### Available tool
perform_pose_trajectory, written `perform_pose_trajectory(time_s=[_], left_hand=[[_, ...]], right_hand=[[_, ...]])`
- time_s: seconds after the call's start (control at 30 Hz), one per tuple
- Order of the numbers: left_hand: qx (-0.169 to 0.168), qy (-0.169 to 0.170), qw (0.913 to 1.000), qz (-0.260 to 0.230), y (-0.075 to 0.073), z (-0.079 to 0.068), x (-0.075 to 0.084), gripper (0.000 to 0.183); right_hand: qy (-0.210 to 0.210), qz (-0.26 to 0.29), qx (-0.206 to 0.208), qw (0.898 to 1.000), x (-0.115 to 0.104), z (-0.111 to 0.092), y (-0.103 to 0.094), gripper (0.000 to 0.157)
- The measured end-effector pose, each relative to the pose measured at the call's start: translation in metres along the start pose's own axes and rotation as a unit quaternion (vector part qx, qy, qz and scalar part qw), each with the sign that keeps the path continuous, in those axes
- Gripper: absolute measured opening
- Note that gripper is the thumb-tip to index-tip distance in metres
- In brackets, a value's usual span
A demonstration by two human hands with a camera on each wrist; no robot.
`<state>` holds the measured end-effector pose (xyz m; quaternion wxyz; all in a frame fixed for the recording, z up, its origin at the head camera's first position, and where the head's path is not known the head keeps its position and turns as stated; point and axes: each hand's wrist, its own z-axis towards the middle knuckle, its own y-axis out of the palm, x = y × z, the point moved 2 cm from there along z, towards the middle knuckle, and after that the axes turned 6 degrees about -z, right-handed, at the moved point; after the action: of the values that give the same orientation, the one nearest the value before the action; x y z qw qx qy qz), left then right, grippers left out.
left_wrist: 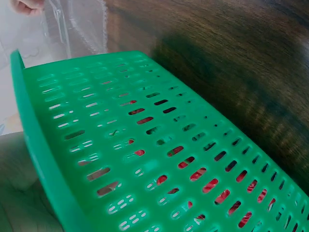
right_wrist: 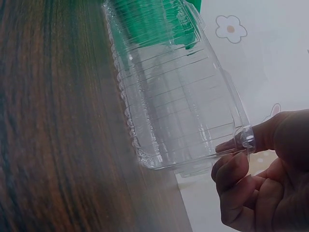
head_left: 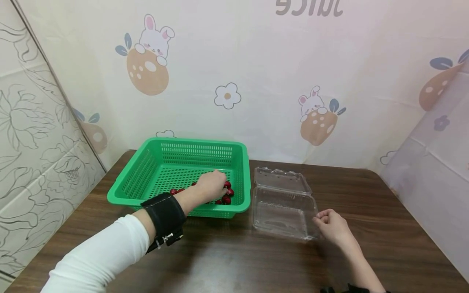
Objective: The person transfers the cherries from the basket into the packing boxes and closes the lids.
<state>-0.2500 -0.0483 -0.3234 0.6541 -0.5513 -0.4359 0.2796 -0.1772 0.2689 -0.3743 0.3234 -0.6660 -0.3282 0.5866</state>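
A green plastic basket (head_left: 157, 201) stands at the left of the table, with several small, shiny dark red round pieces (head_left: 226, 200) along its near right side. My left hand (head_left: 211, 185) reaches down into it, its fingertips right at the red pieces. I cannot tell whether it holds one; in the left wrist view the basket's slotted wall (left_wrist: 159, 116) covers its fingers. My right hand (head_left: 332, 228) pinches the right rim of a clear plastic clamshell container (head_left: 280, 215), thumb and fingers on either side of the edge. The container's lid (head_left: 282, 181) lies folded back toward the wall.
The dark wooden table (head_left: 227, 256) meets a wall covering (head_left: 234, 130) printed with rabbits and fruit. The container sits just right of the basket. A black band (head_left: 165, 215) wraps my left wrist.
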Motion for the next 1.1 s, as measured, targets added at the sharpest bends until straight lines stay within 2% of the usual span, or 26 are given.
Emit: perform_pose_trajectory(time_s=[0.33, 0.6, 0.73, 0.87, 1.1], left_hand=[[-0.02, -0.02, 0.9994, -0.022, 0.01, 0.007, 0.001, 0.038], [-0.037, -0.022, 0.9987, -0.029, 0.014, 0.013, 0.003, 0.025], [-0.041, -0.023, 0.9982, -0.037, 0.017, 0.016, 0.003, 0.026], [-0.05, -0.042, 0.9973, -0.034, 0.02, 0.019, 0.003, 0.025], [-0.05, -0.056, 0.9966, -0.035, 0.021, 0.021, 0.005, 0.033]], right_hand=[[0.01, 0.021, -0.008, 1.0, 0.0, -0.002, 0.001, 0.023], [0.01, 0.025, -0.008, 1.0, 0.0, -0.001, 0.001, 0.022], [0.009, 0.024, -0.007, 1.0, -0.001, -0.002, 0.001, 0.022], [0.011, 0.025, -0.007, 1.0, -0.002, -0.002, 0.0, 0.021], [0.012, 0.029, 0.001, 1.0, -0.003, -0.003, 0.0, 0.02]])
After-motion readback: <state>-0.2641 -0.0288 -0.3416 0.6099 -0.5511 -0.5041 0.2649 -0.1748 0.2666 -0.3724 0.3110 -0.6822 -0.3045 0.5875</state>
